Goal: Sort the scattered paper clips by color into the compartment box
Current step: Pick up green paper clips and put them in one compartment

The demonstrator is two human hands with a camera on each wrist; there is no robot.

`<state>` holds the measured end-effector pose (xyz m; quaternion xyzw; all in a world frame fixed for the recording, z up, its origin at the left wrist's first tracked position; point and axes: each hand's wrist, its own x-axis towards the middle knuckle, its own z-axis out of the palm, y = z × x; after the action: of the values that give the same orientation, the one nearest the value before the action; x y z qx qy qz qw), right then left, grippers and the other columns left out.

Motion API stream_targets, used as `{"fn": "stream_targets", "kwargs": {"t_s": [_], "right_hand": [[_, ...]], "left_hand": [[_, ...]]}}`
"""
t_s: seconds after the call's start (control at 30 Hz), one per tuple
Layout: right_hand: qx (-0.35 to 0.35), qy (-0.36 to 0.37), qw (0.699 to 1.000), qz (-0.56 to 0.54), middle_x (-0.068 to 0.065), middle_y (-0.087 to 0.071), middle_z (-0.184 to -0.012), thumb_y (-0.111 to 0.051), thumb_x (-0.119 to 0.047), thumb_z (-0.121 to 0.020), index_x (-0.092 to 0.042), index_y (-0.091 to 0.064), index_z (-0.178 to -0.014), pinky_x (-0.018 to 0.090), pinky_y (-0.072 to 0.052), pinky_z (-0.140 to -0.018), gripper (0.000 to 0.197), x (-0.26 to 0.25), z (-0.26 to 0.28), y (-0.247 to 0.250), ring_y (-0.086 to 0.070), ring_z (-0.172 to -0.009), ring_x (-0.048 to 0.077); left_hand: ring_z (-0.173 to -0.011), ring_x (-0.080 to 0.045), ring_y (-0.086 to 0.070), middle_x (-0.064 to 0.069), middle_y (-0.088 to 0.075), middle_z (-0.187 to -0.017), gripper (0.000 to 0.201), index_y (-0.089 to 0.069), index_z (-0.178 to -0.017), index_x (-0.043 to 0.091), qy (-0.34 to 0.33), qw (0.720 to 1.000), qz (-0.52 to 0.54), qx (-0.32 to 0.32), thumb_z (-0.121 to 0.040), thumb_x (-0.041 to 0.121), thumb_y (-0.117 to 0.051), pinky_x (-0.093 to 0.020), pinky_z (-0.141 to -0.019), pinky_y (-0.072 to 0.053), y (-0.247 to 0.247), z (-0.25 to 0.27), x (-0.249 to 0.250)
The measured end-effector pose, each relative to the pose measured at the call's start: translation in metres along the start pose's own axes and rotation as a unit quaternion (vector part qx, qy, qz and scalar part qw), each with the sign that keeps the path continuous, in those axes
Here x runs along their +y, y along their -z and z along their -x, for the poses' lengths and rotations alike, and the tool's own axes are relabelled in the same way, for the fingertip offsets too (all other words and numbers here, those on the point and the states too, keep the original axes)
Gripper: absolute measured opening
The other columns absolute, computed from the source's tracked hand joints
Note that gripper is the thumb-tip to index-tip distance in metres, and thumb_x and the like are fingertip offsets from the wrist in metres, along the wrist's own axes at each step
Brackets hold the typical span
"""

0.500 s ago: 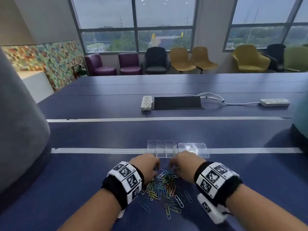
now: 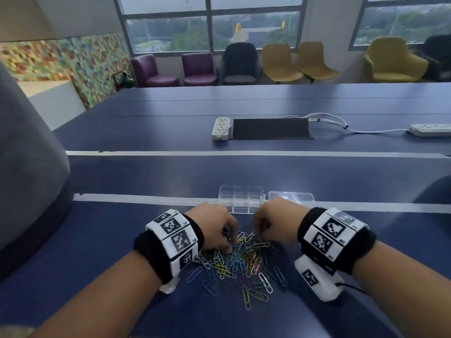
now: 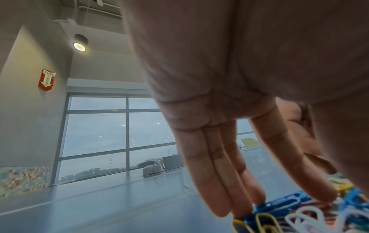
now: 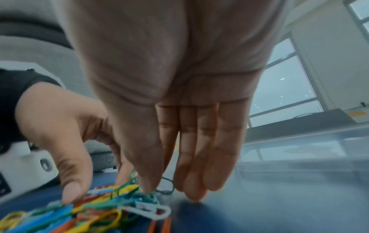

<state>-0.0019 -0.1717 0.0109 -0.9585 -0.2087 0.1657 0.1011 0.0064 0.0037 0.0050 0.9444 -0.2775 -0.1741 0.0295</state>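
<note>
Head view shows sorting barely begun: the heap of mixed coloured wire paper clips lies on the dark blue counter, and the clear plastic compartment box just beyond looks empty. Both the left hand and right hand reach straight-fingered into the heap; neither plainly grips a clip.

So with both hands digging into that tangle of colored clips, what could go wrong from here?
Three risks, likely:
1. The colored paper clips lie overlapped in a heap, so lifting one may drag others of another color along.
2. The clear plastic compartment box sits close behind the left hand and right hand; a knuckle could nudge it.
3. Loose clips near the table's front could get swept off by a forearm.
</note>
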Motion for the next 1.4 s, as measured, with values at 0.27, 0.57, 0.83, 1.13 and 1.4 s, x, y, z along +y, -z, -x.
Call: {"fn": "stream_targets", "kwargs": {"t_s": [0.27, 0.57, 0.83, 1.13, 1.4], "right_hand": [[-0.05, 0.017, 0.989, -0.142, -0.001, -0.074, -0.082, -0.062, -0.01, -0.08, -0.025, -0.068, -0.104, 0.024, -0.053, -0.074, 0.028, 0.022, -0.007, 0.003, -0.057, -0.057, -0.004], [-0.02, -0.029, 0.939, -0.343, 0.003, -0.066, -0.073, -0.057, -0.012, -0.086, -0.025, -0.064, -0.072, 0.027, -0.053, -0.069, 0.021, 0.035, -0.001, -0.005, -0.064, -0.063, 0.018], [-0.077, -0.056, 0.814, -0.573, 0.009, -0.064, -0.069, -0.049, 0.004, -0.091, -0.004, -0.061, -0.091, 0.021, -0.053, -0.051, 0.014, 0.025, 0.005, -0.014, -0.06, -0.052, 0.015], [-0.064, -0.089, 0.83, -0.547, 0.011, -0.056, -0.069, -0.054, -0.016, -0.092, -0.012, -0.059, -0.076, 0.026, -0.048, -0.05, 0.017, 0.013, 0.002, -0.014, -0.054, -0.052, 0.019], [-0.059, 0.01, 0.992, -0.113, -0.008, -0.043, -0.059, -0.073, -0.03, -0.073, -0.028, -0.066, -0.092, 0.019, -0.031, -0.051, 0.021, -0.004, -0.002, -0.014, -0.04, -0.052, 0.001]], "left_hand": [[-0.088, -0.012, -0.062, 0.006, -0.069, -0.093, 0.014, -0.069, -0.083, 0.023, -0.017, 1.0, -0.017, 0.005, -0.076, 0.035, -0.067, -0.025, -0.073, -0.047, 0.004, -0.006, -0.001], [-0.064, 0.005, -0.058, 0.013, -0.065, -0.07, 0.01, -0.067, -0.072, 0.023, -0.005, 0.989, 0.144, 0.037, -0.076, 0.032, -0.072, -0.01, -0.06, -0.045, 0.015, -0.005, -0.012], [-0.058, -0.004, -0.06, 0.005, -0.065, -0.071, 0.027, -0.059, -0.1, 0.03, -0.031, 0.97, 0.241, -0.02, -0.085, 0.008, -0.058, -0.019, -0.063, -0.052, 0.007, 0.004, -0.015], [-0.063, -0.015, -0.064, -0.009, -0.07, -0.078, 0.026, -0.057, -0.09, 0.023, -0.012, 0.957, 0.285, -0.043, -0.083, 0.0, -0.045, -0.031, -0.067, -0.057, 0.005, 0.009, -0.018], [-0.066, -0.005, -0.053, 0.009, -0.06, -0.076, 0.013, -0.058, -0.092, 0.03, 0.001, 0.98, 0.201, -0.017, -0.085, 0.02, -0.054, -0.018, -0.065, -0.044, 0.004, 0.011, -0.029]]}}
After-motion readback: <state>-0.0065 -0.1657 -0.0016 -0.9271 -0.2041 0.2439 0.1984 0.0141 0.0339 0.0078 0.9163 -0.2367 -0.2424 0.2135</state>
